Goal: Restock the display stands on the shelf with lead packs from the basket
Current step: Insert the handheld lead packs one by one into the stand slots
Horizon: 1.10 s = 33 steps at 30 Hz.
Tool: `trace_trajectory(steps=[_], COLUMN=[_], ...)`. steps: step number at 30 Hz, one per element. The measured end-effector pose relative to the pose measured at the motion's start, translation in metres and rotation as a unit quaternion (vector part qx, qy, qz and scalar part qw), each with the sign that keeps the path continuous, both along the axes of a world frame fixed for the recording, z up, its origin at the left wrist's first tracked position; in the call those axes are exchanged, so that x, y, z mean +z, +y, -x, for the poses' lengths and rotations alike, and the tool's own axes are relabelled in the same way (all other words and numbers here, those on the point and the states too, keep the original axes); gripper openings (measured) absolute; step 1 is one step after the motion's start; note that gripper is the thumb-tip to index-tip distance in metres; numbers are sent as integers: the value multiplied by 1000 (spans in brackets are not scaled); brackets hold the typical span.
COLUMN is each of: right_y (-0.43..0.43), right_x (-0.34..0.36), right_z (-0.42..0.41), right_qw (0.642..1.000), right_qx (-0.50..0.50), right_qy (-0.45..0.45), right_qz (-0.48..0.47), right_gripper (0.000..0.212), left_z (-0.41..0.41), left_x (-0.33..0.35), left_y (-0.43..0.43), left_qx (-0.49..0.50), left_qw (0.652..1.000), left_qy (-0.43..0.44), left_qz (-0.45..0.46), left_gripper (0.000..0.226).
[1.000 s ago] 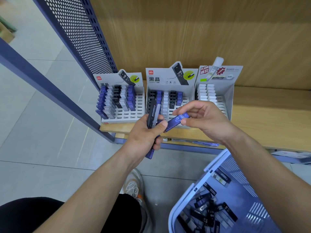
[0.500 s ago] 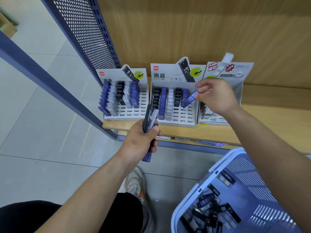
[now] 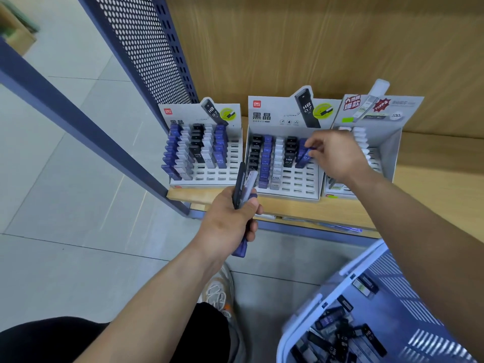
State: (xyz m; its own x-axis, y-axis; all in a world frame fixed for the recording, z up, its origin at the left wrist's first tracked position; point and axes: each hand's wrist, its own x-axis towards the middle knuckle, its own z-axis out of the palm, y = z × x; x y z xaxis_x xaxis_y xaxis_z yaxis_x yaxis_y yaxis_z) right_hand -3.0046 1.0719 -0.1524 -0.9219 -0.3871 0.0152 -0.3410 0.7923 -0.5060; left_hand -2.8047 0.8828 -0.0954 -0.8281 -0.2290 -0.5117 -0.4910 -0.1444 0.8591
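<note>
Blue lead pack (image 3: pixel 303 155) pinched by right hand (image 3: pixel 337 155) at middle stand (image 3: pixel 285 189); left hand (image 3: pixel 230 221) clenches spare packs (image 3: pixel 243 184) at seven o'clock, basket (image 3: pixel 309 318) at five, right stand (image 3: pixel 392 142) at three.

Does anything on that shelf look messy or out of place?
Mostly tidy. One oddity: in the left white display stand, a black lead pack stands in a white column. The front slots are unfilled, and the blue plastic basket holds a loose jumble of packs.
</note>
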Motion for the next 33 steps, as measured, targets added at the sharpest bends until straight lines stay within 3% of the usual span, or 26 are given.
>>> trace_trajectory(steps=[8,13,16,19,21,25,28,33], right_y=[0,-8,-9,-7,-9,-9,-2,1], right_x=[1,0,2,17,36,71,72,75], right_z=[0,-6,-8,-17,-36,-86,-108,-127], right_qw=[999,994,996,999,996,951,937,886], right_qx=[31,42,21,13,17,70,96,52], right_qy=[16,5,-10,25,41,-173,-205,-296], right_qz=[-6,-104,-85,-23,74,247,265,352], right_gripper=[13,13,14,15,7,9,6,9], left_z=[-1,1,2,4,5,5,4,-1], left_x=[1,3,3,6,8,13,20,22], left_y=[0,1,0,2,5,13,19,27], left_qx=[19,27,29,25,10,-36,-66,-110], left_qw=[999,997,996,994,994,993,991,989], left_qy=[3,17,24,31,37,49,61,65], left_qz=[-48,-74,-87,-102,-105,-101,-101,-70], left_gripper=[10,11,13,15,16,17,21,20])
